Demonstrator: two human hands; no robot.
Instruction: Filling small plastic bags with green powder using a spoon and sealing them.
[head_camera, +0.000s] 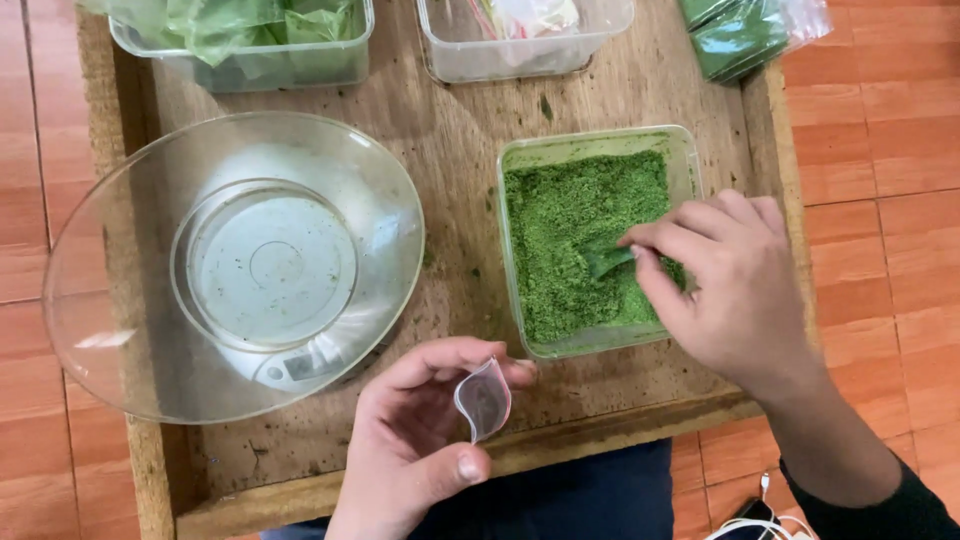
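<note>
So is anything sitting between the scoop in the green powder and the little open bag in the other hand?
Nothing visible does. The right hand holds the green scoop in the powder tub; the left hand pinches the small clear bag open just outside the tub's near rim. Only that low rim lies between them.

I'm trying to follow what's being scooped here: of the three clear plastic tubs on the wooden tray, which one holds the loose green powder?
The square tub nearest the right hand; the two at the far edge hold bags instead.
</note>
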